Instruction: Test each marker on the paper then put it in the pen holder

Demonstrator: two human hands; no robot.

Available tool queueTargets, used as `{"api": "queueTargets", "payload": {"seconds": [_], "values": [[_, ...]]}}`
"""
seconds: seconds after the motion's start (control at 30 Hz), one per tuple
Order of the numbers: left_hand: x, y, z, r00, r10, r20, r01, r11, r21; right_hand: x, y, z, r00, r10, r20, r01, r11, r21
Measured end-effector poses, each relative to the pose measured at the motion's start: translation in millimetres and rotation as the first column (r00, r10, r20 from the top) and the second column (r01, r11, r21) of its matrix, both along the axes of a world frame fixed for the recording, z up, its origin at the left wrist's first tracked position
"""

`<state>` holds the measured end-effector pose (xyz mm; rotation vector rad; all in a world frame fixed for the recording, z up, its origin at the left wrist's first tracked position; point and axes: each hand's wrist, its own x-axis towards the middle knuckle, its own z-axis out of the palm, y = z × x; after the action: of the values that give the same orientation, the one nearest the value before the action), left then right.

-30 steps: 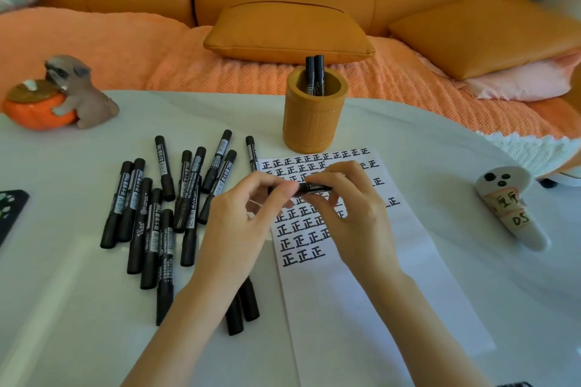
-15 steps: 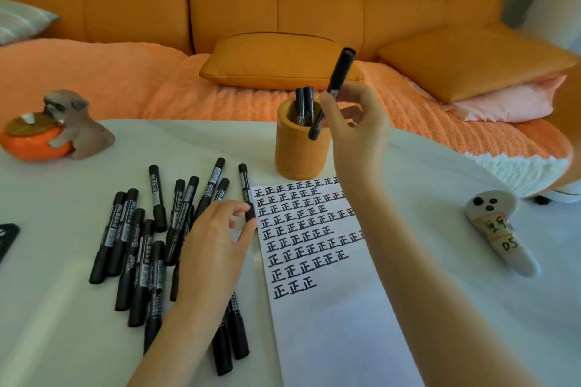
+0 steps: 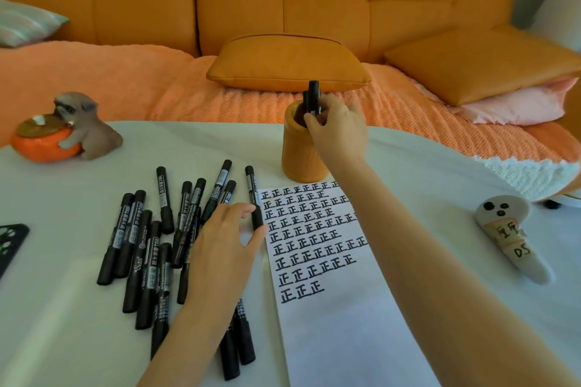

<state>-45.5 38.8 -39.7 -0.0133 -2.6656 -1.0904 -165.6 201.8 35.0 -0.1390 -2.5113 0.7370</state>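
An orange pen holder (image 3: 298,154) stands on the white table beyond the paper (image 3: 327,292), which carries rows of black test marks. My right hand (image 3: 339,129) is over the holder's rim, fingers curled round a black marker (image 3: 312,97) that stands upright inside the holder beside others. Several black markers (image 3: 147,245) lie in a loose pile left of the paper. My left hand (image 3: 223,248) rests on that pile, its fingertips touching the marker (image 3: 254,195) lying along the paper's left edge.
A dog-and-orange figurine (image 3: 66,129) sits at the table's back left. A grey ghost-shaped object (image 3: 509,236) lies at the right. A dark object (image 3: 11,245) pokes in at the left edge. An orange sofa with cushions (image 3: 286,63) runs behind the table.
My right hand has lowered the marker from a tilt above the holder down into it, upright. My left hand has stayed at the pile, by the marker at the paper's edge.
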Motion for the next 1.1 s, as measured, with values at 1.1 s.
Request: {"api": "queueTargets", "payload": {"seconds": [1.1], "values": [[7,-12,30,0.994,0.097,-0.051,-0.086,0.979,0.186,142,-8,-56,0.943,0.267,0.198,-0.086,0.772,-0.630]]}}
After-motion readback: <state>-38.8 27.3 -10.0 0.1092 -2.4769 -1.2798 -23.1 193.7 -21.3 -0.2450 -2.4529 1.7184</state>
